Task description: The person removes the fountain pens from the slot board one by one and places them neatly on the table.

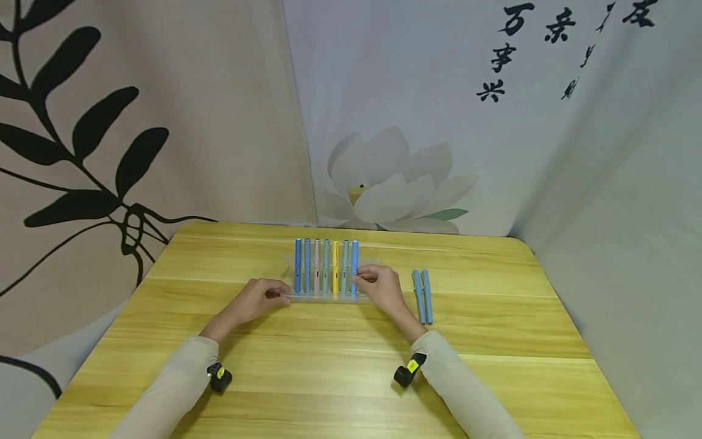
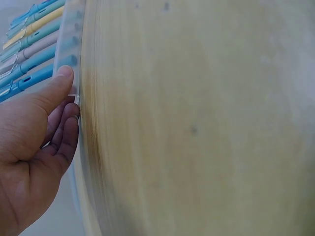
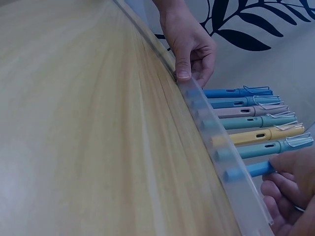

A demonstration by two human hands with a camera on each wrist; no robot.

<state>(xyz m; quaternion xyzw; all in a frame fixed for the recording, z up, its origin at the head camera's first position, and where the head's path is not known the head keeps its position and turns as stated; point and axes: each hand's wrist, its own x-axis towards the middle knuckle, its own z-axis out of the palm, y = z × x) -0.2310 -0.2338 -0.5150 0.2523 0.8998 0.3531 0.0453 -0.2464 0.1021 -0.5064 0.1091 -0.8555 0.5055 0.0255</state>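
A clear plastic pen stand [image 1: 323, 299] holds a row of fountain pens in blue, mauve, green and yellow, including a yellow pen [image 1: 335, 268] and a dark blue pen [image 1: 298, 265] at the left end. My left hand [image 1: 259, 300] pinches the stand's left corner, its thumb [image 2: 63, 81] on the front lip and the other fingers curled by the edge. At the row's right end, my right hand [image 1: 382, 290] pinches a bright blue pen [image 3: 251, 171] between thumb and fingers. That pen's lower tip sits behind the stand's front lip.
Two blue pens [image 1: 422, 297] lie side by side on the wooden table [image 1: 329, 378], right of the stand and close to my right wrist. Behind the table's far edge hangs a printed curtain [image 1: 406, 110]. Each wrist wears a small black camera [image 1: 220, 378].
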